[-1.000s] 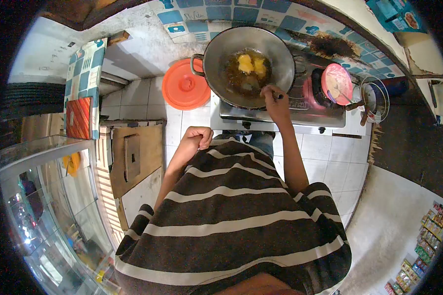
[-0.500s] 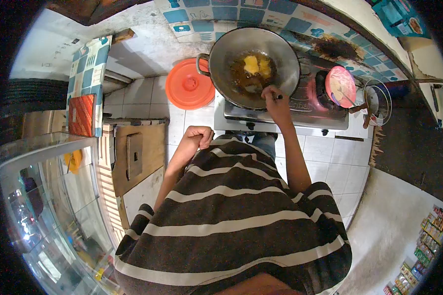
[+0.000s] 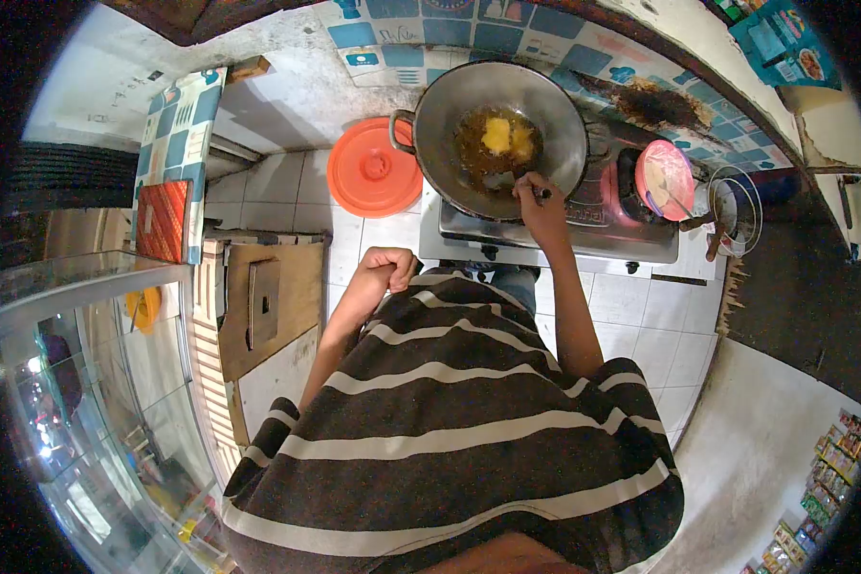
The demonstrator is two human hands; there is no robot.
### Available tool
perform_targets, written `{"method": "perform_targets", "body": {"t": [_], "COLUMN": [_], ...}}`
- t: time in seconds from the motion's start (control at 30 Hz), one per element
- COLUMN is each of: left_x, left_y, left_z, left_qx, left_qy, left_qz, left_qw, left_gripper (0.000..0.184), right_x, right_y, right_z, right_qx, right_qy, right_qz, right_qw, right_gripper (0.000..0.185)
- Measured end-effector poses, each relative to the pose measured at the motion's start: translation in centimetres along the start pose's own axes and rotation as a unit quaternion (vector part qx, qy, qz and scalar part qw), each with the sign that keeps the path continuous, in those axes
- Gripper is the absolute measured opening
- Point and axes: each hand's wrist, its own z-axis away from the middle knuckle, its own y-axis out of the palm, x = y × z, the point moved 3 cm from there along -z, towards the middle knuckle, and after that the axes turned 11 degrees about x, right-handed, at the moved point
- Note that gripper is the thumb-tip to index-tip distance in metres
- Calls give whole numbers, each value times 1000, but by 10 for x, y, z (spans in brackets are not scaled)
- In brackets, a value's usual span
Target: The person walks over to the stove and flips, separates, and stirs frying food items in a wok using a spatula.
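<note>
My right hand point(image 3: 542, 206) is closed around the dark handle of a spatula point(image 3: 497, 180) at the near rim of a large wok point(image 3: 440, 139). The spatula's flat end lies in the brown oil point(image 3: 471, 143), partly hidden. Two yellow pieces of frying food point(image 3: 496, 136) float side by side in the bubbling oil, just beyond the spatula. My left hand point(image 3: 389, 268) is curled into a fist in front of my waist, away from the wok, with nothing visible in it.
The wok sits on the left of a metal stove point(image 3: 593, 234). A pink bowl point(image 3: 667, 182) with pale batter and a utensil stands on the right, beside a wire strainer point(image 3: 737, 210). An orange lid point(image 3: 373, 167) lies left of the wok. A glass cabinet point(image 3: 96, 383) stands left.
The view has tilted slightly, so the wok and stove sit a little lower. My right hand and the spatula have barely moved relative to the wok; my left hand stays put.
</note>
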Motion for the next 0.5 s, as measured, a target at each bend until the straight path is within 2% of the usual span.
{"method": "perform_targets", "body": {"t": [0.07,0.17,0.27,0.37,0.5], "left_x": [-1,-3,-3,-3,-4], "left_y": [0,2,1,0,-2], "left_z": [-1,-1,-1,-1,-2], "left_qx": [2,-2,0,-2,0], "left_qy": [0,-3,-5,-5,-1], "left_qz": [0,-16,-20,-15,-8], "left_qw": [1000,1000,1000,1000,1000], "left_gripper": [19,19,19,19,19], "right_x": [43,70,74,69,24], "right_y": [-15,-16,-24,-24,-6], "right_z": [10,20,20,22,5], "right_qx": [48,-60,-84,-92,-86], "right_qy": [-27,-97,-157,-106,-102], "right_qz": [-88,-190,-96,-36,29], "right_qw": [995,975,979,989,991], "right_gripper": [22,21,21,22,26]}}
